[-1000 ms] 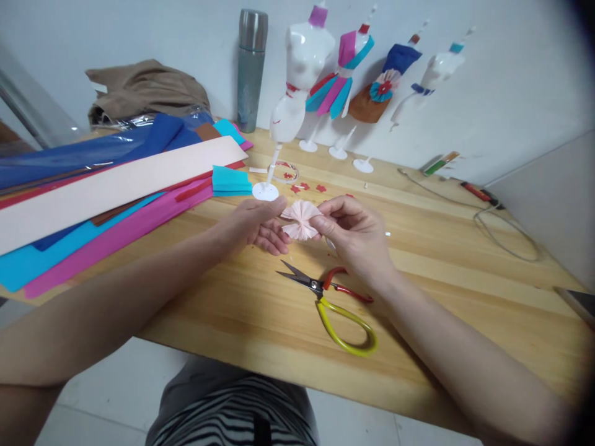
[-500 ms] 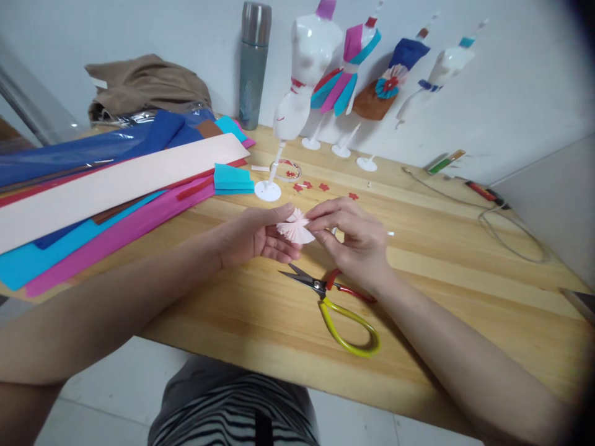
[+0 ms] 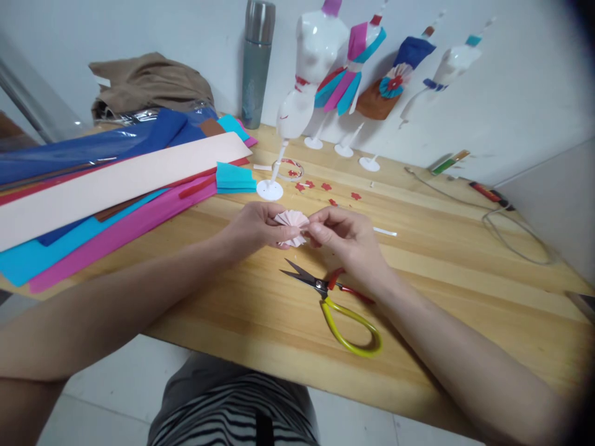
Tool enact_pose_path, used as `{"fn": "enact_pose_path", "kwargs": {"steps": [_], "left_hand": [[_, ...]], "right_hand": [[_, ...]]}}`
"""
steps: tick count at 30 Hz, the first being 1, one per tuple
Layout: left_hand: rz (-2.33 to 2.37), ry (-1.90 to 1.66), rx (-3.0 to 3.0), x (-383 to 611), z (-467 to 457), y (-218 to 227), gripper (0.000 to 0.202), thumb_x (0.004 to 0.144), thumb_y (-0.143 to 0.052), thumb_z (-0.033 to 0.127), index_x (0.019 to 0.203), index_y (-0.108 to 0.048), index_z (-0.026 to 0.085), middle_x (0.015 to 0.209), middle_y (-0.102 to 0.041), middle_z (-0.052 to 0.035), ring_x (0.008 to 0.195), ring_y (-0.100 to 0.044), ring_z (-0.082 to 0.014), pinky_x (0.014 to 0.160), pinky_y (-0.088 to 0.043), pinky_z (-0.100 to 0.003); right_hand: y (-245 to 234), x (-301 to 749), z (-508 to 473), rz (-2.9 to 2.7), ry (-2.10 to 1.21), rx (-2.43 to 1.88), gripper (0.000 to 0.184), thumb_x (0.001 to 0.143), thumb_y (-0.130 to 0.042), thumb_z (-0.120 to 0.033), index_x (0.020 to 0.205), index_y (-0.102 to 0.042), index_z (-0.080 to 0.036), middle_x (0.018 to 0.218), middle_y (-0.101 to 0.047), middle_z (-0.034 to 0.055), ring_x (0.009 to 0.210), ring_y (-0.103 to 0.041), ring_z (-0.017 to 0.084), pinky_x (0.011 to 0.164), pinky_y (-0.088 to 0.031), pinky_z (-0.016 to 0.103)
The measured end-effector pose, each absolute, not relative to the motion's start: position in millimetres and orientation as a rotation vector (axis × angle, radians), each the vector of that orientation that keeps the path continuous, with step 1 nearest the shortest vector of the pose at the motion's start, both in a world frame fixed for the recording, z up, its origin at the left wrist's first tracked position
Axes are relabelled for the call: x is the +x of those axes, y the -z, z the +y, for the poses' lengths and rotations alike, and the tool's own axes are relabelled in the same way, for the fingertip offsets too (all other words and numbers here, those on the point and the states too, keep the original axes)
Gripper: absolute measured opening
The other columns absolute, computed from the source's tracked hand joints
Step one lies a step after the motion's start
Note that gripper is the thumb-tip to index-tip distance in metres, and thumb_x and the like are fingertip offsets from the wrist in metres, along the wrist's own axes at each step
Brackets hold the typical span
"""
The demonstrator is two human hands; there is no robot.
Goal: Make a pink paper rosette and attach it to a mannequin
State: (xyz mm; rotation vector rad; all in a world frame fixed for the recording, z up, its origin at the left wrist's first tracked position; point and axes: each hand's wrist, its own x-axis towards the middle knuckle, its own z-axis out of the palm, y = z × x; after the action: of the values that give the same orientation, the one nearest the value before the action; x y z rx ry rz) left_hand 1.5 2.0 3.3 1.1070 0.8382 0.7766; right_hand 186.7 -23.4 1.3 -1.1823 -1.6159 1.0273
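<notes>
A person seated at a wooden desk (image 3: pixel 441 248) holds a small pale pink pleated paper fan (image 3: pixel 292 221) just above the desk, pinched between both hands. The left hand (image 3: pixel 258 228) grips the fan's left side, fingers closed on the folds; the right hand (image 3: pixel 346 238) pinches the right edge between thumb and forefinger. Just beside the right wrist, nearer the body, lie scissors (image 3: pixel 337 303) with a yellow and a red handle, blades slightly apart and pointing left. Long sheets of coloured paper (image 3: pixel 116 186) are stacked at the left. Beyond the hands stand small white mannequins (image 3: pixel 307 68) dressed in paper, with tiny red paper flowers (image 3: pixel 325 187) scattered near their bases, and a steel flask (image 3: pixel 256 62) against the wall. The thin pleats look likely to tear or spring open if either pinch slackens, and a lowered wrist could catch the parted scissor blades
</notes>
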Motion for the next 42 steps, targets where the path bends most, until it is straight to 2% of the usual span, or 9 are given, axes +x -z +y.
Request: {"fn": "enact_pose_path", "kwargs": {"steps": [5, 12, 21, 25, 28, 31, 34, 38, 42], "left_hand": [[0.868, -0.821, 1.126, 4, 2, 0, 0.013, 0.065, -0.076, 0.015, 0.075, -0.069, 0.010, 0.063, -0.069, -0.0007, 0.058, -0.062, -0.0106, 0.061, -0.051, -0.022], [0.807, -0.861, 1.103, 3, 7, 12, 0.022, 0.061, -0.081, 0.020, 0.078, -0.071, 0.011, 0.070, -0.070, -0.0022, 0.064, -0.063, -0.0110, 0.066, -0.050, -0.023], [0.730, -0.742, 1.043, -5, 8, 8, 0.037, 0.065, -0.085, 0.037, 0.092, -0.074, 0.013, 0.090, -0.075, -0.0087, 0.086, -0.069, -0.0178, 0.079, -0.054, -0.028], [0.835, -0.745, 1.109, -3, 9, 6, 0.031, 0.060, -0.085, 0.019, 0.087, -0.072, 0.011, 0.075, -0.074, -0.0059, 0.069, -0.068, -0.0142, 0.070, -0.054, -0.026], [0.948, -0.741, 1.167, -1, 8, 2, 0.021, 0.064, -0.078, 0.012, 0.083, -0.070, 0.011, 0.059, -0.068, -0.0019, 0.056, -0.063, -0.0116, 0.061, -0.051, -0.023], [1.005, -0.750, 1.309, 0, 6, -3, 0.012, 0.065, -0.073, 0.011, 0.077, -0.071, 0.011, 0.055, -0.063, 0.0017, 0.053, -0.057, -0.0088, 0.054, -0.043, -0.019], [1.003, -0.722, 1.488, 0, 4, -4, 0.008, 0.063, -0.070, 0.012, 0.071, -0.072, 0.011, 0.056, -0.060, 0.0025, 0.054, -0.052, -0.0077, 0.051, -0.035, -0.018], [0.981, -0.674, 1.544, -2, 3, -3, 0.007, 0.065, -0.070, 0.020, 0.066, -0.070, 0.013, 0.056, -0.059, 0.0017, 0.056, -0.053, -0.0105, 0.049, -0.034, -0.020], [1.009, -0.693, 1.525, -4, 5, -3, 0.009, 0.065, -0.069, 0.022, 0.065, -0.069, 0.013, 0.056, -0.060, 0.0012, 0.057, -0.054, -0.0116, 0.048, -0.035, -0.019]], "right_hand": [[2, 181, -23, -1.579, -1.083, -1.195, 0.025, 0.074, -0.076, -0.037, 0.064, -0.061, -0.020, 0.054, -0.054, -0.0042, 0.048, -0.044, 0.010, 0.049, -0.034, 0.026], [2, 181, -23, -1.529, -1.131, -1.219, 0.027, 0.071, -0.077, -0.038, 0.063, -0.060, -0.019, 0.051, -0.053, -0.0043, 0.047, -0.042, 0.009, 0.048, -0.032, 0.026], [1, 183, -21, -1.452, -1.065, -1.230, 0.025, 0.072, -0.077, -0.035, 0.062, -0.059, -0.020, 0.050, -0.054, -0.0042, 0.047, -0.043, 0.009, 0.049, -0.032, 0.026], [1, 185, -21, -1.415, -1.095, -1.240, 0.023, 0.073, -0.074, -0.033, 0.061, -0.060, -0.020, 0.049, -0.054, -0.0039, 0.047, -0.043, 0.009, 0.050, -0.031, 0.026], [2, 187, -19, -1.391, -1.190, -1.211, 0.020, 0.073, -0.073, -0.033, 0.063, -0.061, -0.020, 0.052, -0.056, -0.0031, 0.049, -0.047, 0.011, 0.051, -0.034, 0.026], [2, 190, -18, -1.395, -1.247, -1.139, 0.013, 0.074, -0.070, -0.034, 0.077, -0.068, -0.021, 0.064, -0.063, -0.0012, 0.058, -0.055, 0.013, 0.056, -0.041, 0.028], [1, 189, -19, -1.429, -1.222, -1.105, 0.022, 0.074, -0.072, -0.037, 0.090, -0.070, -0.022, 0.077, -0.068, -0.0002, 0.068, -0.060, 0.016, 0.064, -0.047, 0.030], [0, 185, -23, -1.488, -1.201, -1.171, 0.019, 0.070, -0.078, -0.037, 0.075, -0.068, -0.022, 0.069, -0.066, -0.0009, 0.064, -0.059, 0.016, 0.064, -0.049, 0.032], [0, 183, -23, -1.447, -1.207, -1.170, 0.019, 0.067, -0.081, -0.037, 0.073, -0.069, -0.023, 0.066, -0.066, -0.0012, 0.059, -0.057, 0.015, 0.060, -0.047, 0.031]]}}
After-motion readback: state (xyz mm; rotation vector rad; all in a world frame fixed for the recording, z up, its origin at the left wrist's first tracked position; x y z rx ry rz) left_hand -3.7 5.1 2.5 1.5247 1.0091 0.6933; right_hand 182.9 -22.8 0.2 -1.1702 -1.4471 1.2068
